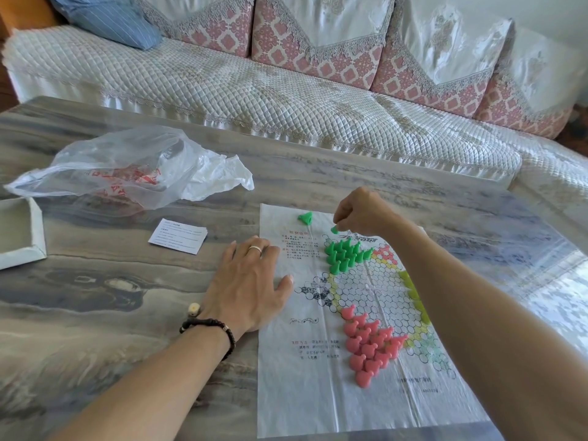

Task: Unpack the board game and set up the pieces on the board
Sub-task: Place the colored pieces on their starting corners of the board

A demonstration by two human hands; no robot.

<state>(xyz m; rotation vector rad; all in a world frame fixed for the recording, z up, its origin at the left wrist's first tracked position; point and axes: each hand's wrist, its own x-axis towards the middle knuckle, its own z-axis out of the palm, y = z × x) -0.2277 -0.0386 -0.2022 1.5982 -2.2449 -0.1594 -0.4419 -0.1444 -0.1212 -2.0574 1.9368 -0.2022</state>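
**Green piece held above the board's far point**

The board (318, 393), a thin printed sheet, lies flat at the near right part of the surface (95, 297), its near edge almost at the surface's near edge. On its near star point stand the pink pieces (369, 345), packed in a triangle. Yellow-green pieces (415, 297) show along the right side, partly hidden by the right forearm. The left hand (251, 281) rests flat, fingers straight and spread, palm down across the board's left edge; it wears a ring and a dark bead bracelet. Farther on, the green pieces (345, 253) stand in a cluster on the far-left star point. Just beyond them the right hand (362, 211) hangs above the board, its fingers curled and pinching one green piece (334, 230) by its top. A second loose green piece (306, 217) lies tipped on its side near the board's far edge. Left of the board lies a small leaflet (178, 235); at the left edge a white box (22, 237); beyond, a crumpled plastic bag (127, 167). A quilted sofa (254, 90) stands behind.
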